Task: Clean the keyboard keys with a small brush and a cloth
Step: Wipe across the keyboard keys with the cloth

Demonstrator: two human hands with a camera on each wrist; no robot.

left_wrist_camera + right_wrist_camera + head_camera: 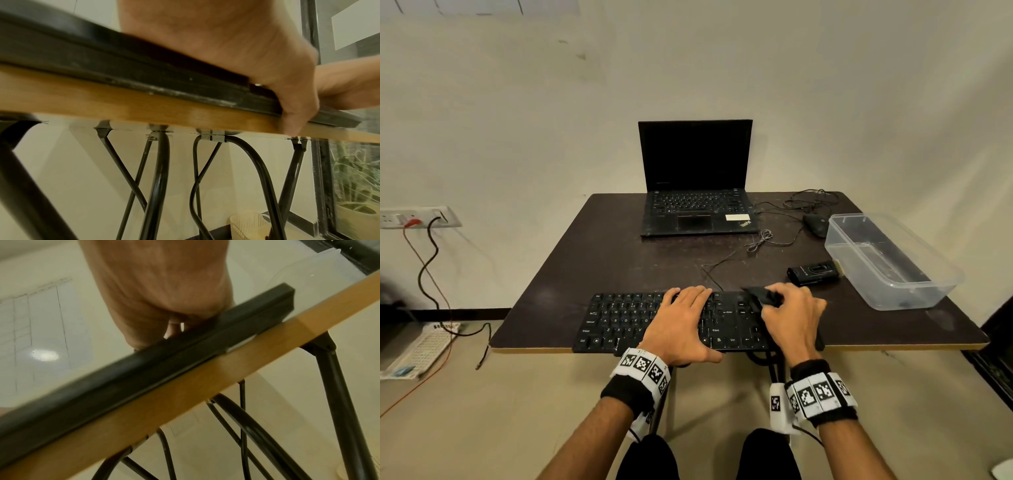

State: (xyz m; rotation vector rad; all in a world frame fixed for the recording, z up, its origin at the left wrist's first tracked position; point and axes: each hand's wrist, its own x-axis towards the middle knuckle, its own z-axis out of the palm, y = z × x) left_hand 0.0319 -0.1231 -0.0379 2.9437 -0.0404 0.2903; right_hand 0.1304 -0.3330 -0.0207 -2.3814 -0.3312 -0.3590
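A black keyboard [619, 322] lies along the front edge of the dark table [592, 246]. My left hand [681, 322] rests flat on its middle keys, fingers straight and thumb at the front edge. My right hand [791, 315] grips a bunched black cloth [762, 296] over the keyboard's right end. From the left wrist view I see the keyboard's front edge [164, 84] under my left hand [236, 40]. From the right wrist view I see the keyboard's edge [185, 353] below my right hand [160, 288]. The cloth is hidden in both wrist views. No brush is visible.
An open black laptop [697, 181] stands at the table's back. A black mouse [816, 224] with tangled cable lies back right. A clear plastic tub [887, 260] sits at the right, and a small black device [813, 272] lies beside it. The keyboard's cable [710, 274] runs toward the laptop.
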